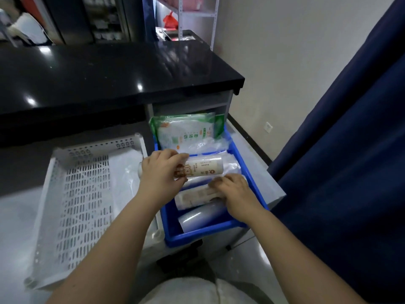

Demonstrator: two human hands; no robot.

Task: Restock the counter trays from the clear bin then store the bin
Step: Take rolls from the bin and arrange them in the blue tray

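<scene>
Gripping a labelled plastic roll (198, 168), left hand (161, 170); right hand (234, 189) clasps another roll (192, 197) in blue bin (203, 234)

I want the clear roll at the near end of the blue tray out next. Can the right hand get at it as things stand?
Probably yes. The right hand rests on a labelled roll just beyond the clear roll, whose top lies uncovered in the blue tray. The left hand is busy holding another roll.
</scene>
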